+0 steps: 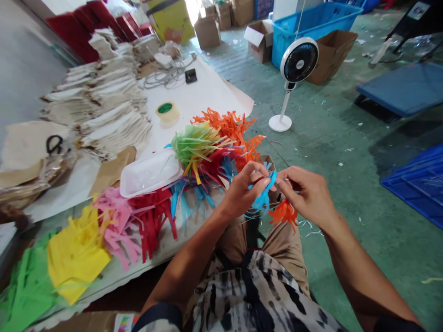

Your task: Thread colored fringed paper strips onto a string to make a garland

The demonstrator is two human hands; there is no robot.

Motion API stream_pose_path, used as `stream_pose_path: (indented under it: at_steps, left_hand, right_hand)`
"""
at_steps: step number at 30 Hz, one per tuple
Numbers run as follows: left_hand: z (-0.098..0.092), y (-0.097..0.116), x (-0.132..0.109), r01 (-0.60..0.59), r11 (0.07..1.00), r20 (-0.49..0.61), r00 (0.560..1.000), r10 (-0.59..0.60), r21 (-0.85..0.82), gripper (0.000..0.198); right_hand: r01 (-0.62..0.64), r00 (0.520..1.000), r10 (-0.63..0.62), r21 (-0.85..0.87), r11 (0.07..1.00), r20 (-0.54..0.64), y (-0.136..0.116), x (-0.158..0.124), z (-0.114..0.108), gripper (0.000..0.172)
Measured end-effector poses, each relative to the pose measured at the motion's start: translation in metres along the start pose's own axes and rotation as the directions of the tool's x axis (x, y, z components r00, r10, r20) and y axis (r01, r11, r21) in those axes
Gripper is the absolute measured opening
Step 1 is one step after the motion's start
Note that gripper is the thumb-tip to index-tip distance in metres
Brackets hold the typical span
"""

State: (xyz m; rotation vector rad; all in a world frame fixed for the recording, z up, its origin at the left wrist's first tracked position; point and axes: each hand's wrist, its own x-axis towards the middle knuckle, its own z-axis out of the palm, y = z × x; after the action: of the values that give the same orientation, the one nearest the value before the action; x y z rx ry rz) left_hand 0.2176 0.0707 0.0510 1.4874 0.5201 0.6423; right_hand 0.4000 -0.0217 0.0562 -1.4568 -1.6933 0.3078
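Observation:
Above my lap, my left hand (246,190) pinches a looped strip of blue paper (263,200) between thumb and fingers. My right hand (306,192) is closed close beside it, its fingertips meeting the same blue strip and what looks like a thin wire. An orange paper tassel (284,213) hangs just below my right fingers. To the left, fringed paper lies in bunches on the table: orange (228,129), light green (190,145), red (155,221), pink (119,223), yellow (76,253) and green (31,281).
A white tray (148,174) sits among the bunches. Behind it are a tape roll (167,113), a black phone (190,76), a cable and stacked white bundles (114,110). On the floor stand a white fan (285,101), cardboard boxes, blue crates and a blue platform (404,90).

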Motion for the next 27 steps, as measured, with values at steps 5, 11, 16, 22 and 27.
stream_pose_path:
  at_steps: [5, 11, 16, 22, 27]
  left_hand:
    - [0.002, 0.001, -0.001, -0.039, 0.998, 0.011, 0.999, 0.038, 0.048, 0.02]
    - [0.004, 0.0, -0.001, -0.061, 0.987, -0.015, 0.998, 0.063, 0.146, 0.016]
    - [0.005, 0.006, -0.004, -0.094, 0.946, -0.026, 0.994, 0.107, 0.31, 0.01]
    - [0.01, 0.015, -0.009, -0.132, 0.778, 0.065, 0.991, 0.116, 0.614, 0.016]
    - [0.016, 0.012, -0.01, -0.155, 0.517, 0.118, 0.988, 0.104, 0.842, 0.029]
  right_hand:
    - [-0.057, 0.996, 0.059, 0.041, 0.998, -0.063, 0.0, -0.004, 0.007, 0.017]
    - [-0.099, 0.985, 0.118, 0.146, 0.984, -0.128, 0.001, -0.009, 0.013, 0.015]
    - [-0.143, 0.981, 0.162, 0.165, 0.976, -0.104, 0.0, -0.012, 0.009, 0.01]
    - [-0.242, 0.964, 0.266, 0.333, 0.911, -0.025, -0.003, -0.013, 0.001, 0.024]
    - [-0.341, 0.935, 0.348, 0.425, 0.838, 0.064, -0.008, -0.009, 0.002, 0.032]
